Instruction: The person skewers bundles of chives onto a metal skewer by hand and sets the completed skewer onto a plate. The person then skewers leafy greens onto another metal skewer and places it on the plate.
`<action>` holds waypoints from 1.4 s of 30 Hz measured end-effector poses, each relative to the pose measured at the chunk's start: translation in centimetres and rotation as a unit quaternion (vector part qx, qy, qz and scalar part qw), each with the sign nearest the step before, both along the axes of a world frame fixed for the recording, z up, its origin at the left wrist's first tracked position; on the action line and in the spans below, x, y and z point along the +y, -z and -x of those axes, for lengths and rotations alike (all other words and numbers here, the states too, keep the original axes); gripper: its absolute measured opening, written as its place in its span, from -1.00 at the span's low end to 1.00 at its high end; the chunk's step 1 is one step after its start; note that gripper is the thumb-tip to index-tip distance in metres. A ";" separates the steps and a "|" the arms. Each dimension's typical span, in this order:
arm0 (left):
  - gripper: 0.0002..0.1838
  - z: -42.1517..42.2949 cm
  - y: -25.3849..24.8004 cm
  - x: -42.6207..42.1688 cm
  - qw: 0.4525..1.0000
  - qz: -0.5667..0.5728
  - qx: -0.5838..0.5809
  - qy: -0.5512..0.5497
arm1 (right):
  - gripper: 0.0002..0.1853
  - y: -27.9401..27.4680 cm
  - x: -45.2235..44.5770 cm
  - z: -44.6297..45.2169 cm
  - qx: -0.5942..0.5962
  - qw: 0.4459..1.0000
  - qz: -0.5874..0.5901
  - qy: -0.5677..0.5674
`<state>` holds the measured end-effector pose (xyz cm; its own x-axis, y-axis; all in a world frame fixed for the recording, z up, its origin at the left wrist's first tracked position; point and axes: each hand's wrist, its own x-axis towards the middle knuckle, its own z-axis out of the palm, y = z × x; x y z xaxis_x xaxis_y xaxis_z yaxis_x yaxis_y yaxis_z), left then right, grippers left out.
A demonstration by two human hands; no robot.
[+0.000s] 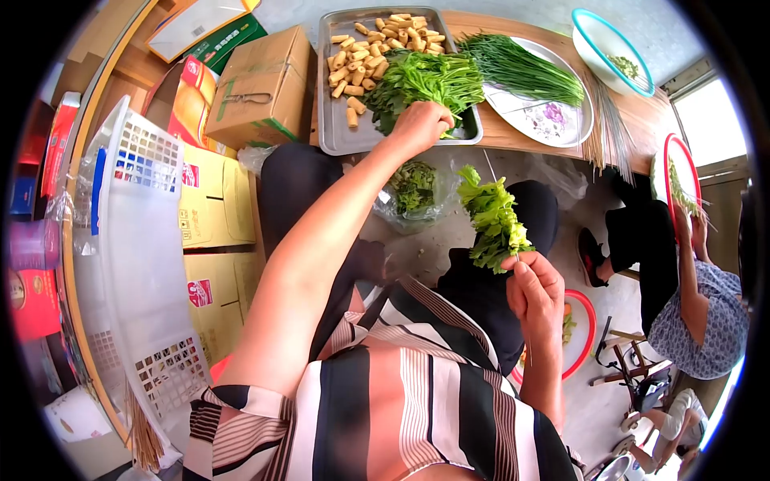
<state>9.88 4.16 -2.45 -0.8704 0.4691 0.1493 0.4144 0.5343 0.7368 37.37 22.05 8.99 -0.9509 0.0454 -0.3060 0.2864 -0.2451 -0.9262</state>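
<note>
My right hand [535, 295] pinches the lower end of a thin skewer, its fingers closed. Leafy greens [491, 218] are threaded along the skewer, and its bare tip points up toward the tray. At the metal tray [337, 138], my left hand [423, 127] has its fingers curled onto a heap of leafy green stalks [429, 78]; the fingertips are partly hidden among them. Beside that heap, short tan rolled pieces [377, 56] lie in the tray. Below the tray, a clear plastic bag [415, 192] holds more greens.
Long green chives [521, 68] lie on a flowered white plate [553, 128], with loose skewers [605, 120] alongside. A blue-rimmed bowl [597, 40] stands behind. Cardboard boxes [261, 84] and a white plastic basket [132, 264] line the left. Another person [696, 313] sits at right with a red-rimmed basin [670, 188].
</note>
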 end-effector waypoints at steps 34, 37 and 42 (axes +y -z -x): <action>-0.72 -5.4 -6.2 -6.2 0.758 -0.589 -0.267 -0.085 | -0.79 -0.4 -1.8 1.3 -0.004 1.000 -0.005 -0.027; -0.75 -7.7 -7.3 -6.2 0.744 -0.586 -0.316 -0.060 | -0.79 -0.9 -2.4 1.5 0.012 0.999 -0.001 -0.038; -0.74 -10.4 -9.2 -6.1 0.748 -0.576 -0.319 -0.083 | -0.79 -2.0 -3.6 1.8 0.032 0.998 -0.003 -0.057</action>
<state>20.32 -1.99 6.73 -0.9692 0.2257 -0.0989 -0.2187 -0.6030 0.7671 35.60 18.41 11.03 -0.9678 -0.0632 -0.2437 0.2516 -0.2078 -0.9453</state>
